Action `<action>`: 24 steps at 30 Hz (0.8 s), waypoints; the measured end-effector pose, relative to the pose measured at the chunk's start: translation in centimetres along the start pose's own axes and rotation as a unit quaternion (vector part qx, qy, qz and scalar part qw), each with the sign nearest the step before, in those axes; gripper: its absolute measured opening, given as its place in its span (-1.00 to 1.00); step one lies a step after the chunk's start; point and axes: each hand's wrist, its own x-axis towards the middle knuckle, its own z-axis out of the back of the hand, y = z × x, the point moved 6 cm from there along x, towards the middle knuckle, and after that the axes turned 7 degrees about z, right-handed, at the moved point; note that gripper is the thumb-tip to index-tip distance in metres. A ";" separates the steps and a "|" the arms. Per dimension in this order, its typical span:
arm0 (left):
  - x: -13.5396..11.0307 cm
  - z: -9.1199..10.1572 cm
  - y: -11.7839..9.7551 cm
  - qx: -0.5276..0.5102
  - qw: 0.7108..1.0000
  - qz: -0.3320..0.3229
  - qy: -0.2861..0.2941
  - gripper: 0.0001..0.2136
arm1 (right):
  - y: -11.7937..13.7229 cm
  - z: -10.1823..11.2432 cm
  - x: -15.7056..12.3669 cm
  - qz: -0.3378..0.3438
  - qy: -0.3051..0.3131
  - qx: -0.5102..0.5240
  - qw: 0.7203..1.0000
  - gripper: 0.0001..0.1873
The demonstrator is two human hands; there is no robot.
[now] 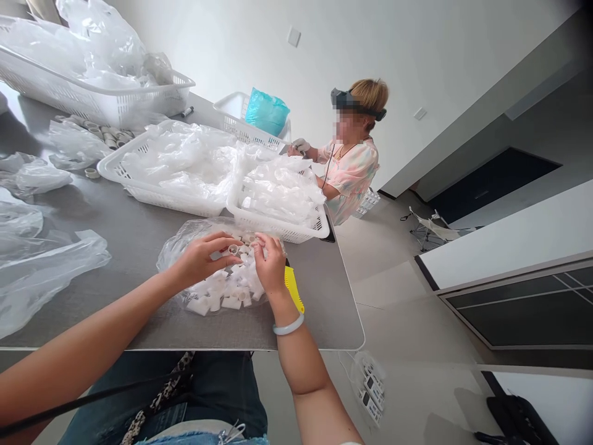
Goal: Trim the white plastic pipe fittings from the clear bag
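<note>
- Fittings (217, 289), white and short, lie heaped in front of me near the table (319, 315) edge, with a clear bag (178, 247) around them; whether they sit in it or on it, I cannot tell.
- With my left hand (208, 254) I pinch one ring (233, 250) between thumb and fingers, above the heap.
- My right hand (269, 262) is just beside it, thumb and fingertips close together; I cannot tell if they grip anything.
- A yellow tool (293, 289) lies partly behind my right wrist.
- Beyond the heap, a small basket (280, 224) holds plastic bags.
- Across the table sits a co-worker (354, 167).
</note>
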 end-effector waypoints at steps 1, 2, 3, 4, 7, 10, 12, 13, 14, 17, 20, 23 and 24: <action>0.0 0.0 0.0 0.001 1.000 -0.002 0.001 -0.72 | -0.3 -0.1 0.0 0.000 -0.007 -0.006 1.000 -0.69; 0.1 0.0 0.1 0.003 1.000 -0.006 0.002 -0.71 | -0.5 0.0 0.0 0.004 -0.018 -0.015 1.000 -0.69; 0.1 0.1 0.1 0.004 1.000 -0.012 0.002 -0.70 | -0.7 0.1 0.1 0.012 -0.032 -0.024 0.999 -0.68; 0.1 0.1 0.1 0.005 1.000 -0.019 0.002 -0.70 | -0.7 0.2 0.1 0.023 -0.045 -0.033 0.998 -0.67; 0.2 0.2 0.3 0.005 0.999 -0.034 0.004 -0.69 | -0.8 0.4 0.2 0.042 -0.051 -0.041 0.997 -0.64; 0.2 0.1 0.6 0.019 0.999 -0.038 0.010 -0.70 | -0.3 0.4 0.3 0.059 -0.021 -0.038 0.997 -0.68; 0.1 0.0 0.8 0.039 0.998 -0.049 0.015 -0.69 | 0.9 0.3 0.2 0.104 0.008 -0.034 0.994 -0.69; 0.0 -0.1 0.9 0.048 0.997 -0.060 0.016 -0.67 | 1.6 0.2 0.1 0.134 0.028 -0.034 0.990 -0.69; -0.1 -0.2 0.9 0.054 0.996 -0.073 0.017 -0.66 | 2.2 0.0 -0.1 0.162 0.049 -0.037 0.985 -0.68; -0.3 -0.3 0.8 0.058 0.991 -0.116 0.017 -0.67 | 3.6 -0.8 -0.5 0.209 0.101 -0.068 0.970 -0.67; -0.4 -0.3 0.5 0.069 0.987 -0.143 0.029 -0.73 | 4.1 -1.5 -0.9 0.218 0.115 -0.098 0.964 -0.70; -0.4 -0.2 0.5 0.083 0.982 -0.158 0.059 -0.71 | 3.9 -2.1 -1.2 0.189 0.121 -0.101 0.969 -0.70; -0.4 -0.2 0.6 0.087 0.981 -0.162 0.068 -0.69 | 3.8 -2.3 -1.2 0.169 0.127 -0.094 0.973 -0.70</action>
